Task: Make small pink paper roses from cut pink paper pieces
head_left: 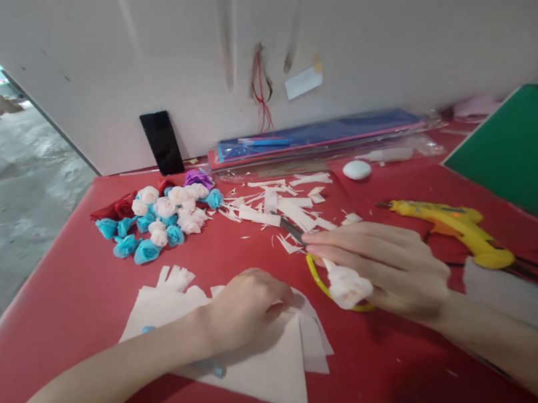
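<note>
White paper rose, rolled and slightly pink at the edges, sits in the right hand, to the left of the yellow glue gun. The thumb and palm grasp it while the fingers stretch out flat. Under that hand lie yellow-handled scissors, also left of the glue gun, their blades pointing away from the person.

Farther left of the glue gun, the left hand rests curled, knuckles up, on a stack of cut white paper sheets. Whether it pinches a sheet cannot be told.

All of this lies on a red worktop. Beyond the glue gun and to its left are scattered white paper scraps and, farther left, a pile of white, blue, red and purple paper roses. A green sheet lies just right of the glue gun.
</note>
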A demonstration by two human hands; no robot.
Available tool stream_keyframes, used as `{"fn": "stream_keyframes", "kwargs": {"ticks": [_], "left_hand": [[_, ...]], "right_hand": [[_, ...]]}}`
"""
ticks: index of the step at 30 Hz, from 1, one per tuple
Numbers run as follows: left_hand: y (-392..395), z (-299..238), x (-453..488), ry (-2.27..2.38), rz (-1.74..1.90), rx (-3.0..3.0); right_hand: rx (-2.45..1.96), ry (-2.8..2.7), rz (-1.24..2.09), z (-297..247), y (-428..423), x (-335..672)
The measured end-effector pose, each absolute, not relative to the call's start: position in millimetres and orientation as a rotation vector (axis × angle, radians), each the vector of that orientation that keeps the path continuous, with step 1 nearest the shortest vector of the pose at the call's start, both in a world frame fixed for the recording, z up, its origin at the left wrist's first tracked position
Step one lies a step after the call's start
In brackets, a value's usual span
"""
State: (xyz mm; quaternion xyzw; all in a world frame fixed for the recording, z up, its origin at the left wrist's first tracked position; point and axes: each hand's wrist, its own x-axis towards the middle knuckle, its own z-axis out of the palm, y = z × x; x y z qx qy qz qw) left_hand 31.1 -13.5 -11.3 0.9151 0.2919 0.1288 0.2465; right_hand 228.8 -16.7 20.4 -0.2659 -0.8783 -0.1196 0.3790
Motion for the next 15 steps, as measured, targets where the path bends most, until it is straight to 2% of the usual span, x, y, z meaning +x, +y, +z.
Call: {"fn": "stream_keyframes", "kwargs": {"ticks": [10,15], "left_hand": [[-9.0,6.1,25.4,0.922,0.38,2.413],[-1.3,47.6,10.9,1.043,0.751,2.325]], "right_hand": [[-0.724,-2.139,-0.179,16.8,-20.7,230.7],[-0.748,-2.07,-0.248,21.6,-24.7,230.7]]}}
